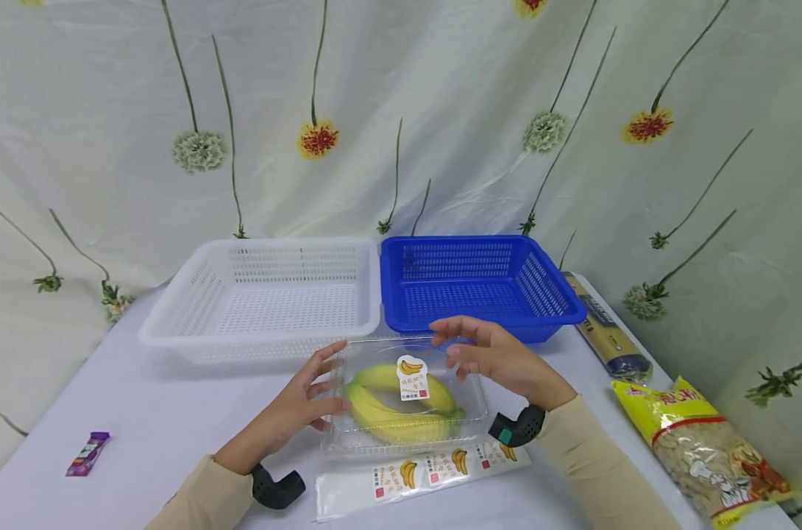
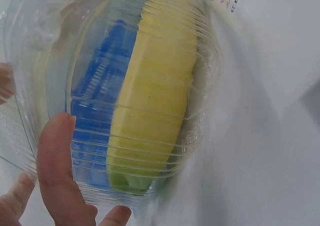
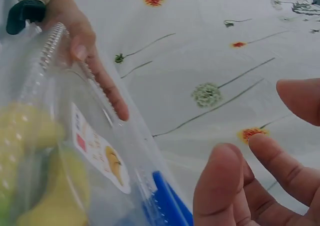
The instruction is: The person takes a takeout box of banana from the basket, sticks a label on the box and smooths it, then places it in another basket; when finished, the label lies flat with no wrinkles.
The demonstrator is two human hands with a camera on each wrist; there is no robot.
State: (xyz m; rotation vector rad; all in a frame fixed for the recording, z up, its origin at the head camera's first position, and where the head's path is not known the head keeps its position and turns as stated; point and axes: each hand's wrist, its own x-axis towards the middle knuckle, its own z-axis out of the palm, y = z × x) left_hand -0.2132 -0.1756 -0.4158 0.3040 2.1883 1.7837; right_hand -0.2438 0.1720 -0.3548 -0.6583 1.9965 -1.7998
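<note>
Your left grip (image 1: 288, 408) clasps the clear box (image 1: 388, 405) round its left end, bananas (image 1: 394, 423) inside; your right grip (image 1: 507, 361), loose, hovers by its far right corner. Midway between the table's (image 1: 143, 442) side edges, it looks light, slick, flexible: cradle both ends!

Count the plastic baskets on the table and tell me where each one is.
2: a white basket on the left and a blue basket to its right, both beyond the clear container. No others show.
</note>
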